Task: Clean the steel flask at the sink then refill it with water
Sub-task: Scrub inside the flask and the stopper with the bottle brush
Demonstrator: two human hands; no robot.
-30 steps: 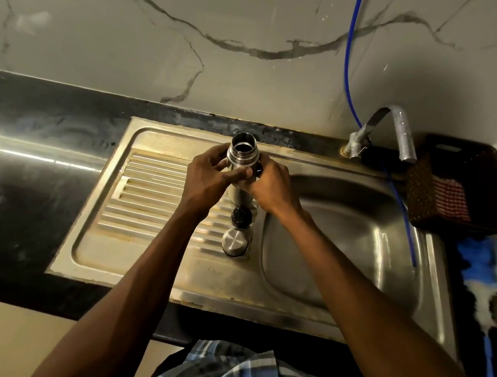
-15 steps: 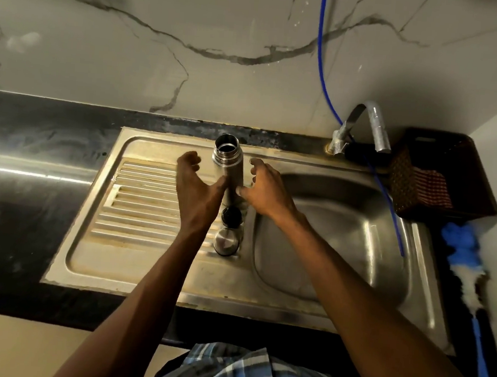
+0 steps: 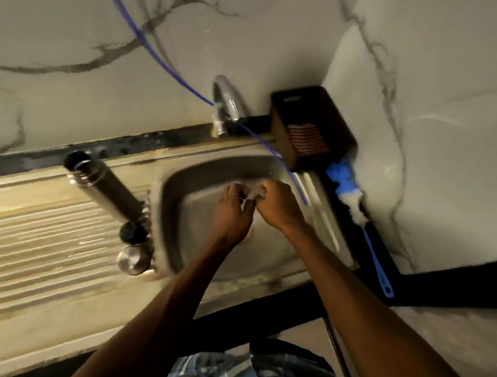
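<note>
The steel flask stands open and uncapped on the ribbed drainboard, left of the basin, with no hand on it. Its black stopper and steel cap sit just in front of it at the basin's edge. My left hand and my right hand are together over the sink basin. Between their fingertips they pinch a small whitish thing; blur hides what it is. The tap curves over the back of the basin.
A thin blue hose runs down the marble wall, past the tap and into the basin. A brown basket sits in the right corner. A blue-handled brush lies on the black counter beside it.
Both hands have let go of the flask and moved right over the basin, where they now hold a small whitish thing. The view has swung right.
</note>
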